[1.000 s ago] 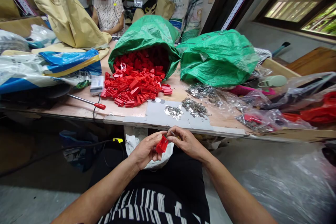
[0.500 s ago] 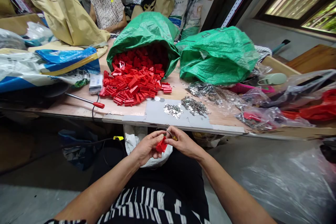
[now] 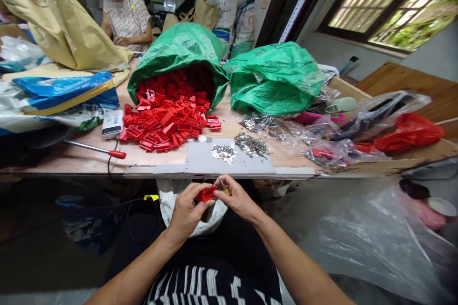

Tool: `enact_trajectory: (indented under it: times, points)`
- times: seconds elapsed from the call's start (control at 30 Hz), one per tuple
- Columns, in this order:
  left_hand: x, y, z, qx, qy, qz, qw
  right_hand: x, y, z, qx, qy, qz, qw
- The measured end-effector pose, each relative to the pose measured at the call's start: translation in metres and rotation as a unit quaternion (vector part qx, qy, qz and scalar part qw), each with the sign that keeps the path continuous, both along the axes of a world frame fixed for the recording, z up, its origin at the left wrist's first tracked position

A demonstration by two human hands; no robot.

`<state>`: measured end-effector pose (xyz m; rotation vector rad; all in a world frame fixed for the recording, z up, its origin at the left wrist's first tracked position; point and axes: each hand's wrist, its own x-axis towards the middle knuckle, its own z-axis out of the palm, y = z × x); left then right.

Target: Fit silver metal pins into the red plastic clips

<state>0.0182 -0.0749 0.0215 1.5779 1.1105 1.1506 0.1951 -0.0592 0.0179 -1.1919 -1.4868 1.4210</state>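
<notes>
My left hand (image 3: 186, 208) pinches a red plastic part (image 3: 206, 194) between thumb and fingers, just below the table's front edge. In my right hand (image 3: 236, 202) is a small tool with a yellow handle (image 3: 226, 191) and a thin metal shaft; its exact kind is hard to see. The right fingertips meet the right end of the red part. Beneath both hands a white sack (image 3: 211, 224) hangs open over my lap. Beyond them, on a grey sheet (image 3: 200, 156), lie two piles of small metal pieces (image 3: 224, 153).
Red parts (image 3: 164, 126) spill from a green sack (image 3: 179, 47); another green sack (image 3: 277, 78) stands beside it. A red-handled metal rod (image 3: 116, 154) and a white device (image 3: 112, 124) lie left. Plastic bags (image 3: 332, 152) crowd the right. A person (image 3: 125, 24) sits across the table.
The view has shifted to the right. My left hand now holds the red part from above, turned more level; my right hand keeps the yellow-handled tool.
</notes>
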Motion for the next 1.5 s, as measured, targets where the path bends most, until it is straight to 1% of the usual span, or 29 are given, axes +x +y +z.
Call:
enact_trajectory:
  times: [0.1,0.17,0.3,0.5,0.57,0.63,0.7,0.77,0.83,0.87,0.93,0.97,1.0,1.03,1.07,1.1,1.13,1.17,1.27,1.4,1.5]
  points:
    - [0.0,-0.001,-0.005,0.008,0.01,-0.008,1.0,0.002,-0.004,0.002,-0.06,0.054,0.022,0.996]
    - [0.0,-0.001,-0.008,0.008,0.013,-0.013,1.0,0.003,-0.006,0.002,-0.087,0.081,0.03,0.993]
    - [0.001,-0.002,-0.011,-0.001,0.011,-0.022,1.0,0.006,-0.009,0.002,-0.116,0.118,0.032,0.986]
    - [-0.002,-0.001,-0.01,-0.008,-0.016,-0.048,0.999,0.012,-0.01,0.006,-0.16,0.16,0.049,0.973]
    - [-0.003,-0.002,-0.012,-0.03,-0.043,-0.06,0.997,0.013,-0.01,0.007,-0.176,0.171,0.06,0.967]
    - [-0.002,-0.002,-0.016,-0.076,-0.094,-0.061,0.991,0.012,-0.01,0.008,-0.19,0.178,0.067,0.963]
    - [0.0,-0.002,-0.021,-0.141,-0.168,-0.047,0.975,0.009,-0.01,0.01,-0.197,0.177,0.074,0.962]
    - [0.003,-0.001,-0.025,-0.196,-0.24,-0.029,0.95,0.008,-0.007,0.013,-0.194,0.16,0.091,0.964]
    - [0.003,0.002,-0.026,-0.226,-0.283,-0.01,0.932,0.011,0.001,0.017,-0.174,0.121,0.097,0.972]
    - [0.003,0.003,-0.027,-0.234,-0.293,0.0,0.927,0.015,0.006,0.019,-0.152,0.089,0.082,0.981]
    - [0.001,0.005,-0.026,-0.249,-0.301,0.017,0.921,0.028,0.021,0.023,-0.078,-0.014,0.01,0.997]
    - [0.0,0.006,-0.025,-0.254,-0.302,0.023,0.919,0.036,0.028,0.023,-0.023,-0.086,-0.043,0.995]
    - [-0.001,0.007,-0.025,-0.258,-0.302,0.025,0.917,0.044,0.036,0.024,0.034,-0.164,-0.09,0.982]
    - [-0.001,0.007,-0.025,-0.261,-0.301,0.026,0.917,0.052,0.044,0.024,0.075,-0.238,-0.129,0.96]
    - [-0.001,0.007,-0.025,-0.263,-0.298,0.025,0.917,0.059,0.051,0.023,0.101,-0.299,-0.152,0.936]
    - [-0.001,0.008,-0.026,-0.264,-0.294,0.023,0.918,0.064,0.057,0.023,0.121,-0.346,-0.158,0.917]
    - [-0.001,0.008,-0.027,-0.265,-0.288,0.02,0.92,0.067,0.062,0.022,0.135,-0.378,-0.154,0.903]
    - [0.0,0.008,-0.028,-0.264,-0.283,0.015,0.922,0.068,0.066,0.021,0.145,-0.397,-0.143,0.895]
    - [0.002,0.009,-0.029,-0.262,-0.27,0.007,0.926,0.063,0.075,0.018,0.168,-0.415,-0.113,0.887]
    - [0.003,0.009,-0.026,-0.266,-0.263,0.004,0.927,0.052,0.086,0.017,0.179,-0.431,-0.11,0.877]
    - [0.002,0.01,-0.025,-0.269,-0.261,0.011,0.927,0.049,0.092,0.017,0.178,-0.44,-0.106,0.874]
